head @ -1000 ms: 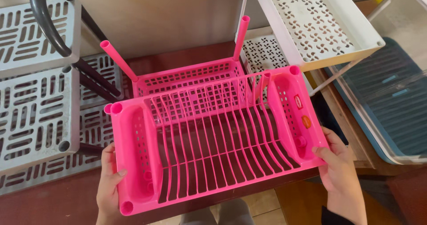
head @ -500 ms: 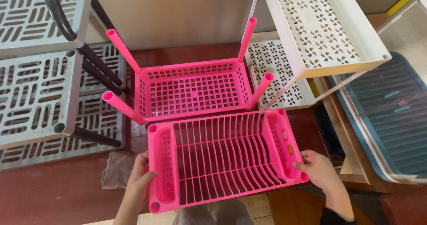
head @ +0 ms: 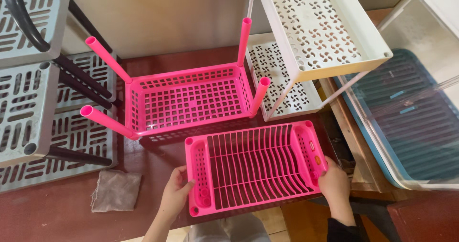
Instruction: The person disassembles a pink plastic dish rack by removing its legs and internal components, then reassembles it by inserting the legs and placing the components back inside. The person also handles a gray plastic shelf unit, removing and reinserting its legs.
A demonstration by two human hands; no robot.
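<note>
Now the pink rack (head: pixel 256 168), which a second ago was held up over the pink basket (head: pixel 191 101), lies lower and nearer on the dark red table (head: pixel 158 168), clear of the basket's four upright posts. The left hand (head: pixel 174 196) and right hand (head: pixel 334 187) each curl closed around one end of it. Open table lies to the left by the grey cloth (head: pixel 116 190); the table's right and near edges run close by, and white shelves (head: pixel 306 46) crowd the far right.

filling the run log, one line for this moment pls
left hand: grips pink dish rack left end | right hand: grips right end | rack: before pink basket
</note>
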